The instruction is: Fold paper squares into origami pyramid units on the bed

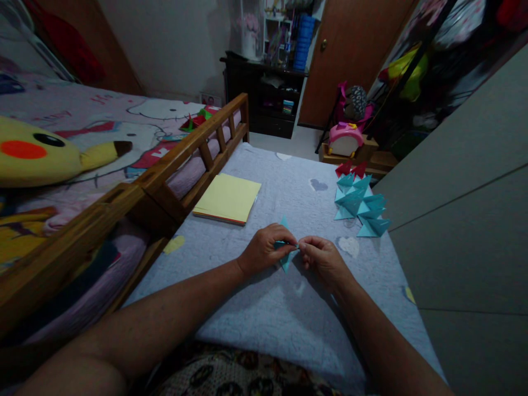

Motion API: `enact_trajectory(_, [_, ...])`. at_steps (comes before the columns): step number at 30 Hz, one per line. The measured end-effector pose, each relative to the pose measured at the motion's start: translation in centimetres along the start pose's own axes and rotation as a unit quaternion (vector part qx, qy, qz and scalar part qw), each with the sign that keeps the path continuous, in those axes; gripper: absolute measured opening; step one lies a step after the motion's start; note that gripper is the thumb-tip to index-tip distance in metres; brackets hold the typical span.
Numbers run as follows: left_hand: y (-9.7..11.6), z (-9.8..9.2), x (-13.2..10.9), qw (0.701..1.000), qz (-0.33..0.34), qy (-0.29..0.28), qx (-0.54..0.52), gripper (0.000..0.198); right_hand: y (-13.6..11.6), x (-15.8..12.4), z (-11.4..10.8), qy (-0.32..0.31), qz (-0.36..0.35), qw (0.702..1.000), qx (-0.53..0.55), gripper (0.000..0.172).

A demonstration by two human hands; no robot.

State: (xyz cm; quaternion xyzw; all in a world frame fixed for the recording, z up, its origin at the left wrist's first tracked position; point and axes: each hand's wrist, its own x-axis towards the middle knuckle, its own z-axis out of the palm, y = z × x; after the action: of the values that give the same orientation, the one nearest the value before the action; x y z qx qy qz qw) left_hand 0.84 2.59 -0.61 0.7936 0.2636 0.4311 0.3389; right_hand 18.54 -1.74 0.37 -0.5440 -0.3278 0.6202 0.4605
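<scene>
Between my two hands is a blue folded-paper crane (285,264), its pointed wings sticking out above and below my fingers. My left hand (268,246) pinches its body from the left. The thumb and forefinger of my right hand (324,257) are pressed together on its narrow right tip. Where the fingertips meet, the paper is mostly hidden. A stack of yellow paper sheets (227,198) lies up and left of my left hand. Several finished blue paper cranes (355,198) stand in a cluster at the right, with red paper cranes (350,169) behind them.
A wooden bed rail (198,148) runs along the left side of the pale blue cloth (264,313). Beyond it, a yellow plush toy (37,157) lies on a bed. A pale cabinet (466,220) borders the right side. A dark shelf unit (264,96) stands at the back.
</scene>
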Motion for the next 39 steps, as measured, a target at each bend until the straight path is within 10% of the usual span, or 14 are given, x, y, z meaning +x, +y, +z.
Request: enact_trajectory(39, [-0.41, -0.15, 0.09, 0.999, -0.018, -0.010, -0.027, 0.006, -0.45, 0.19, -0.11, -0.005, -0.097, 0.983, -0.153, 0.030])
